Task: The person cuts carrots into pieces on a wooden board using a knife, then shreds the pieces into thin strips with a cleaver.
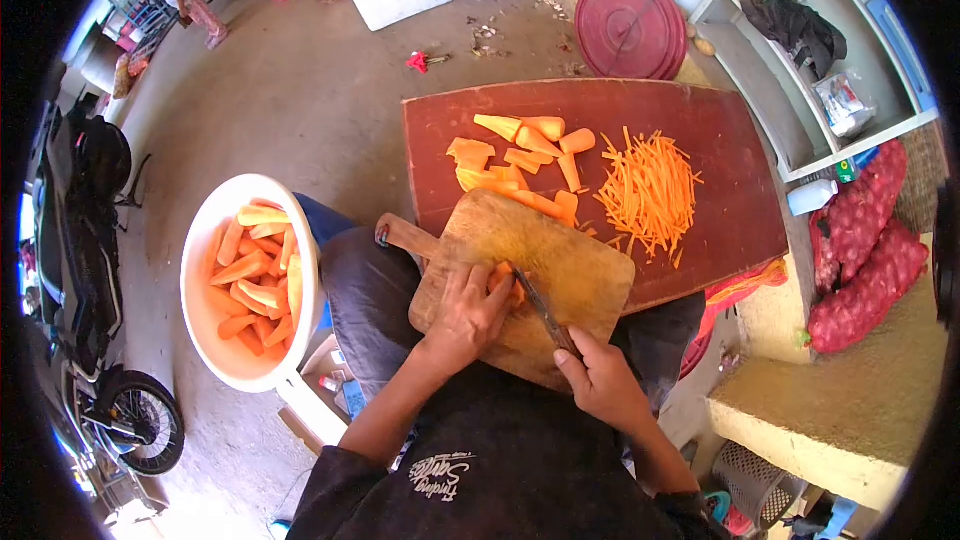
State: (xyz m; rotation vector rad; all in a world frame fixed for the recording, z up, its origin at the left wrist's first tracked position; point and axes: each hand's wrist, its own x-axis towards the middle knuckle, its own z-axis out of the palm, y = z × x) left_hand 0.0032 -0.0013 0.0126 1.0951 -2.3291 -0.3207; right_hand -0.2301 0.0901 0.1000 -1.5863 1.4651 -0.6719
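A wooden cutting board [575,275] with a handle lies over my lap and the near edge of the red-brown table [720,230]. My left hand [468,312] presses on carrot slices [512,290] near the middle of the board. In my right hand [603,380] is the handle of a knife [545,312], its blade beside the slices and close to my left fingertips. Beyond the board lie peeled carrot chunks [540,140] and, to their right, a heap of thin carrot strips [652,192].
A white tub [192,285] of peeled carrots stands at my left. Motorcycles [95,240] are parked far left, and a small person [183,2] stands at the back left. At right are shelves [745,50], red net sacks [865,290] and a yellowish ledge [820,440].
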